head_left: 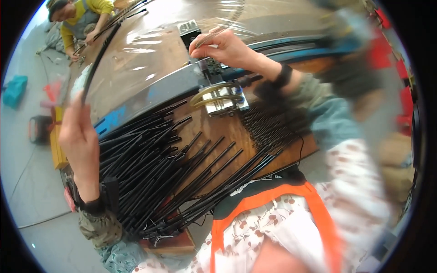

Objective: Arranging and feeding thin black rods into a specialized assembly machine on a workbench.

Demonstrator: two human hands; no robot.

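My left hand (81, 141), raised at the left, is closed around the lower end of a black tube (97, 68), which slants up and to the right. My right hand (227, 48) pinches a long, thin coil spring (230, 22) that runs up from its fingers, blurred at the far end. Just below that hand sits a small metal clamping fixture (225, 100) with yellowish hoses. Many black tubes (145, 164) lie in a loose pile between my arms. Rows of dark coil springs (268, 127) rest on the wooden table under my right forearm.
A metal rail (154, 91) crosses the worktable beside the fixture. Beyond it, clear plastic film (141, 45) covers the tabletop. A co-worker in yellow (82, 22) handles rods at the far left. A yellow box beam (58, 139) stands near my left hand. Blurred shapes fill the right side.
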